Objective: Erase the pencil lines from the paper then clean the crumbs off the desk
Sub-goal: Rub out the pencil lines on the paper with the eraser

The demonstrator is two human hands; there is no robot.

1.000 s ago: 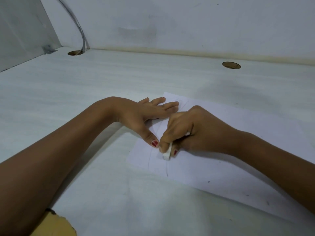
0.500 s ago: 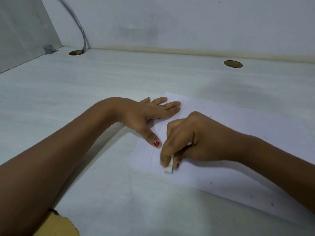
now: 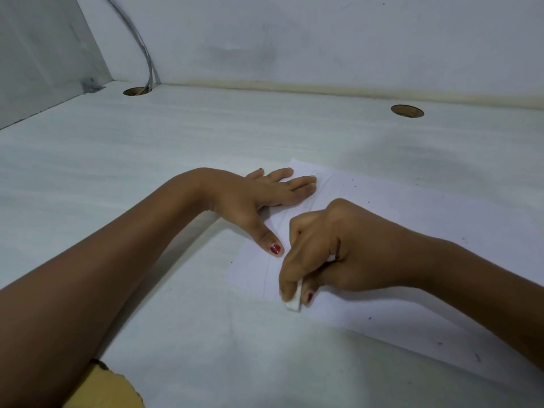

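A white sheet of paper (image 3: 412, 219) lies on the white desk (image 3: 176, 142), with faint pencil lines near its left end. My left hand (image 3: 256, 195) lies flat with straight fingers, pressing the paper's left edge down. My right hand (image 3: 338, 251) pinches a small white eraser (image 3: 295, 298) between thumb and fingers, its tip touching the paper at the near edge. Dark crumbs (image 3: 369, 318) are scattered over the paper's right part.
Two round cable holes, one at the back left (image 3: 136, 91) and one at the back right (image 3: 407, 111), open in the desk. A grey cable (image 3: 141, 42) runs down the wall into the left hole. A yellow object (image 3: 103, 390) shows at the bottom left.
My right hand has slid the eraser toward me along the paper, down to its near edge. My left hand stays pressed in place.
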